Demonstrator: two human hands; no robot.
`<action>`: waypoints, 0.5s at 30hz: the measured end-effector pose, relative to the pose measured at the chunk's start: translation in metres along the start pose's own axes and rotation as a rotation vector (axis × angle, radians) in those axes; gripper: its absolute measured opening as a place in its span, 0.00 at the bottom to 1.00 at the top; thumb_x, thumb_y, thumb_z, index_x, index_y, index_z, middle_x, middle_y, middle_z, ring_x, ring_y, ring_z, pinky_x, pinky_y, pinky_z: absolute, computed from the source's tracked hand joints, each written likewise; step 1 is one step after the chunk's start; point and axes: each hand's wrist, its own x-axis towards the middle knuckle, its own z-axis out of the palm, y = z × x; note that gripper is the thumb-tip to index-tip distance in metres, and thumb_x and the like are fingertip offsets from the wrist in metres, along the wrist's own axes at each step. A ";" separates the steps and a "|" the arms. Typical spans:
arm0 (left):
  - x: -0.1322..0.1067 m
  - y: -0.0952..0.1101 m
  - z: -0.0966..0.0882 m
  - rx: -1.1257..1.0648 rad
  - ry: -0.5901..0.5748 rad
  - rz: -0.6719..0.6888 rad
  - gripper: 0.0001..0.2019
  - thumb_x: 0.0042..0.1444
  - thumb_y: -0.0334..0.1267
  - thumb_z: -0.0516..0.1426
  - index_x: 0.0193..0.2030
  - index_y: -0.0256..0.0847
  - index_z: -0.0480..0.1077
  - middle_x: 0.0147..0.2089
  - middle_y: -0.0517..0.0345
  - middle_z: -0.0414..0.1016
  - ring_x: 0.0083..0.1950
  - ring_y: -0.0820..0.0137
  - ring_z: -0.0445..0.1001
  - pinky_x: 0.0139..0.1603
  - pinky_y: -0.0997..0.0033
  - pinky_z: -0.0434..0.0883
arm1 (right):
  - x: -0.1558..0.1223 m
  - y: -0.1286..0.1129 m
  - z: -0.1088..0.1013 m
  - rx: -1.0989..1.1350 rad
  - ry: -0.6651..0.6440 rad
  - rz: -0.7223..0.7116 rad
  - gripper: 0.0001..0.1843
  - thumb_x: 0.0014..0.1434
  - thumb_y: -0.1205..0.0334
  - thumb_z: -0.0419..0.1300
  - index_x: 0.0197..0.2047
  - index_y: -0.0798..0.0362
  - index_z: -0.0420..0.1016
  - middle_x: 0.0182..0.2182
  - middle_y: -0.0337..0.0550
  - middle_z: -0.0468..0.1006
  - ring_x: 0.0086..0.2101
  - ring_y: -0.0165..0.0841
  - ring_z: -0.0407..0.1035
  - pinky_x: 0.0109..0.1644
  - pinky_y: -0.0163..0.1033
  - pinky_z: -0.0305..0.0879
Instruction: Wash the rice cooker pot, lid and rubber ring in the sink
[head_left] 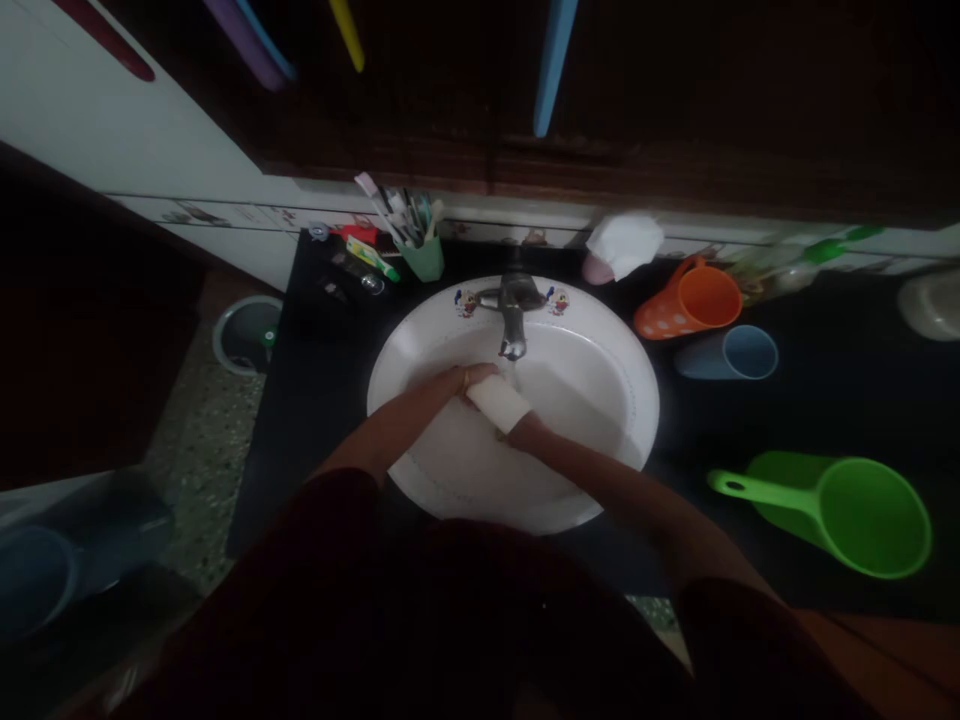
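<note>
Over the white oval washbasin (409,345) my two hands are close together beneath the metal tap (513,315). Between them is a cream cup-like thing (499,403), tilted; its exact kind is hard to make out in the dim light. My left hand (475,379), with a ring on it, grips its far left end. At its near right end is my right hand (523,431), whose fingers are mostly hidden behind or inside it. A thin trickle of water seems to fall from the spout beside the cup-like thing.
Right of the basin stand an orange dotted mug (667,310), a blue-grey tumbler (709,358) and a green handled mug (795,500) on the dark counter (300,420). Behind are a toothbrush holder (424,260) and a toothpaste tube (373,258). A dark cabinet (450,120) overhangs the back.
</note>
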 end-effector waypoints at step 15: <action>-0.020 -0.038 0.022 -0.366 -0.121 0.312 0.15 0.51 0.45 0.60 0.40 0.35 0.73 0.32 0.53 0.77 0.31 0.69 0.73 0.39 0.69 0.70 | -0.011 0.004 -0.024 0.911 -0.015 0.093 0.26 0.50 0.41 0.53 0.41 0.52 0.75 0.37 0.48 0.79 0.40 0.40 0.74 0.45 0.45 0.71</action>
